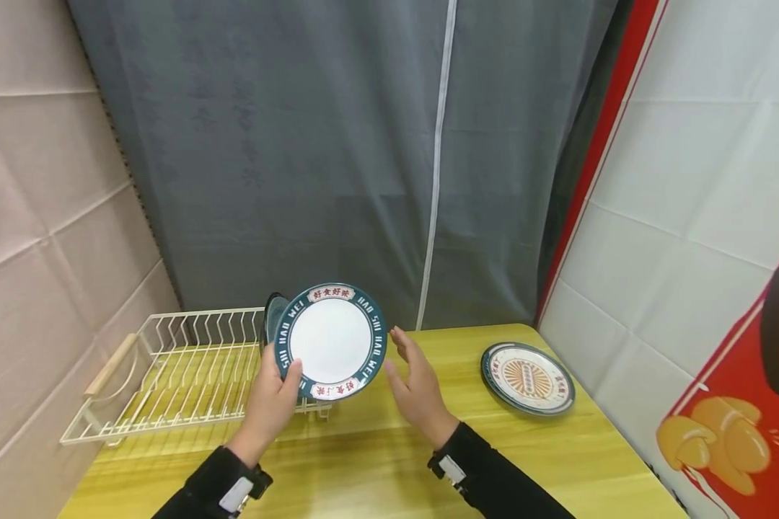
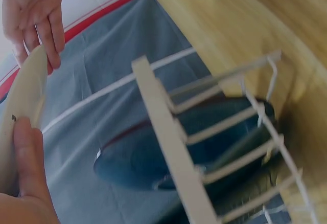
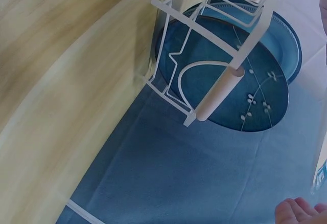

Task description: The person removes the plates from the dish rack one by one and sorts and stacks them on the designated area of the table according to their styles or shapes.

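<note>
My left hand grips a round white plate by its lower left edge, the thumb lying over its dark green, lettered rim. The plate is held up with its face toward me, overlapping the right end of a white wire dish rack. To the right of the plate, my right hand is held up with its fingers extended, near the rim. In the left wrist view, that hand's fingers appear beyond the plate's edge. Dark blue plates stand on edge in the rack, mostly hidden in the head view.
On the right of the yellow wood-grain table lies a short stack of plates, the top one with an orange sunburst. The rack has a wooden handle at its left end. A grey curtain hangs behind, with pale side walls.
</note>
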Demonstrator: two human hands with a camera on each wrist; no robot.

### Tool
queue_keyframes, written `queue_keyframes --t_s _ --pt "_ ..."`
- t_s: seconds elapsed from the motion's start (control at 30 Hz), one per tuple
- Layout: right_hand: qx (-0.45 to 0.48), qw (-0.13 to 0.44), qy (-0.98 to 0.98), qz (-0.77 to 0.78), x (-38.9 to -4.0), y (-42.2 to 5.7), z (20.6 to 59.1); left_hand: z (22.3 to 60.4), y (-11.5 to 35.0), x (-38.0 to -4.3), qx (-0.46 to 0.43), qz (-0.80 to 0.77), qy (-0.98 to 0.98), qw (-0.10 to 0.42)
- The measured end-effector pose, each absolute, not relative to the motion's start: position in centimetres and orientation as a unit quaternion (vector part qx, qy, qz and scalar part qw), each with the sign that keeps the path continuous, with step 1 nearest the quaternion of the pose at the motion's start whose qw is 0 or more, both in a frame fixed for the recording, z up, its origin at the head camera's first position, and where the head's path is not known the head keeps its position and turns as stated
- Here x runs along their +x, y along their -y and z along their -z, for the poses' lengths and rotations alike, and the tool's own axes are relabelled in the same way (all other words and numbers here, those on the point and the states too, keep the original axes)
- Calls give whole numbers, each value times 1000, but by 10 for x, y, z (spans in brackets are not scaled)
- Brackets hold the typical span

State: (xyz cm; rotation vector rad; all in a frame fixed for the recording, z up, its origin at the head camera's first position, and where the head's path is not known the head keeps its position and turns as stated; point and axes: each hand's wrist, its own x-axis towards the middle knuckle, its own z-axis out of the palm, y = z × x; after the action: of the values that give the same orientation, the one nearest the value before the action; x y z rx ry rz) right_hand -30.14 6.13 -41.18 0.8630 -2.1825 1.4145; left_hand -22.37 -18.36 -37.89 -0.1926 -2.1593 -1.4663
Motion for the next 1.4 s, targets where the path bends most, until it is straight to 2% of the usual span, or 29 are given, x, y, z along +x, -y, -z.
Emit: queue_keyframes --t_s 0.4,0.83,1.03,1.23,1.4 --pt "268 196 763 -555 -304 -74 417 395 152 -228 -102 595 769 211" --pt "239 185 734 -608 -301 -76 429 420 142 -237 -103 623 760 156" --pt "232 177 719 -631 -299 -78 426 422 143 -239 -129 617 761 156" --pt "258 194 690 -648 -302 -86 427 421 148 -236 -142 618 760 144" --pt "248 199 687 -653 -305 -96 428 423 159 -231 -131 559 799 176"
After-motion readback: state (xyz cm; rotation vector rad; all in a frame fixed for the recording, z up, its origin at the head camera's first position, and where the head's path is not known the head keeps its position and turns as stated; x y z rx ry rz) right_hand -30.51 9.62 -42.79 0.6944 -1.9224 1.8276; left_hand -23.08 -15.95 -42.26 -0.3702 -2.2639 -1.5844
